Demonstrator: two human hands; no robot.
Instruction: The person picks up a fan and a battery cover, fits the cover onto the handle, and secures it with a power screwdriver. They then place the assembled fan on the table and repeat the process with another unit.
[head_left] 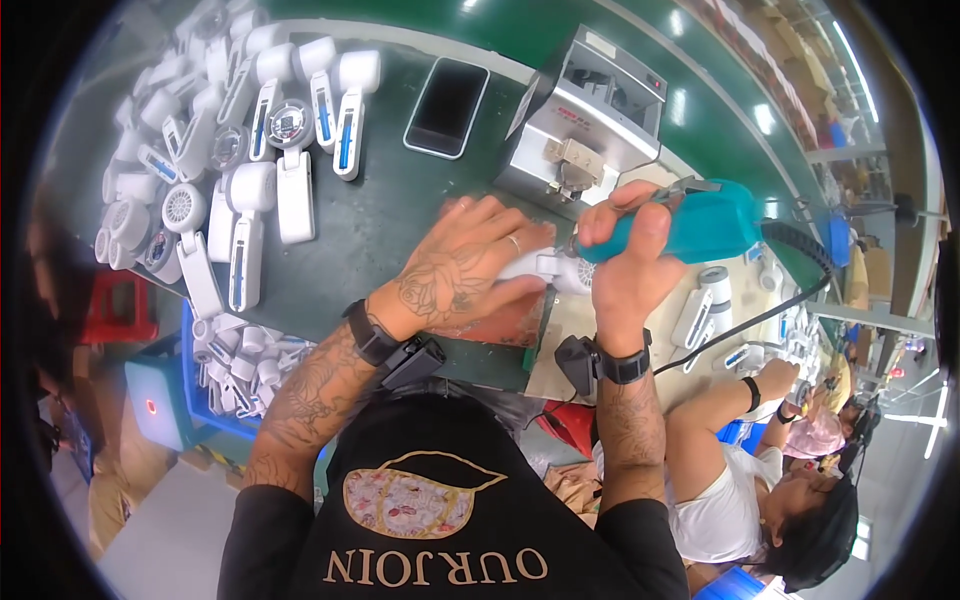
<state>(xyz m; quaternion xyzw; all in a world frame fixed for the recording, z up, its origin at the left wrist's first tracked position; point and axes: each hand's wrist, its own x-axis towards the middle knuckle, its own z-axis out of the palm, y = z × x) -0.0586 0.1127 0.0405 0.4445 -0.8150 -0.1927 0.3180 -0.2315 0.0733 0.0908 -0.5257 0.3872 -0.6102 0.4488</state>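
Note:
My left hand (462,262) is closed on a small white handheld fan (572,272), pressing it down over a reddish-brown pad (500,328) on the dark green bench. The palm and fingers hide much of the fan's handle, while its round head shows past the fingertips. In my right hand (630,262) is a teal electric screwdriver (722,222), lying nearly level, its nose at the fan's hinge end. My fingers hide the tip, so contact with the fan cannot be made out. A dark coiled cord (800,245) runs from the screwdriver's rear.
Many white fans (240,160) crowd the bench's left side. A phone (447,107) lies near the back edge, beside a grey metal machine (585,120). A blue crate (212,402) of white parts stands below at left. A co-worker (740,490) sits at right, near more fans (705,308).

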